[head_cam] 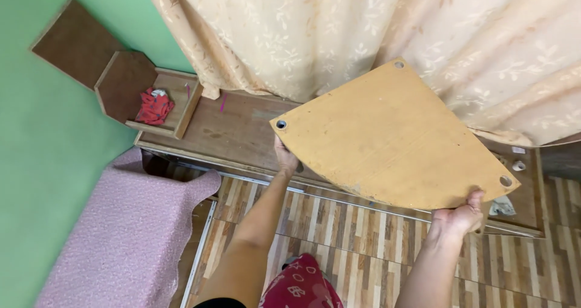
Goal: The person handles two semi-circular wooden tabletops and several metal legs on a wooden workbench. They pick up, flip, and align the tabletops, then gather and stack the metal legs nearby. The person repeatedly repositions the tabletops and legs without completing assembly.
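Observation:
I hold up a tan fan-shaped wooden board (390, 138) with a round hole near each of its three corners. My left hand (284, 156) grips its left corner from beneath, close to one hole. My right hand (463, 214) clasps the curved lower edge near the right corner. The board hangs tilted above a brown wooden desk top (236, 132) and in front of a beige curtain (315, 29).
A small wooden shelf box (175, 105) on the desk holds a red cloth (153, 106). A pink covered bed (121, 235) lies at the left by the green wall (36, 138). Wood-pattern flooring (339, 229) runs below. A crumpled white scrap (501, 207) lies on the desk's right end.

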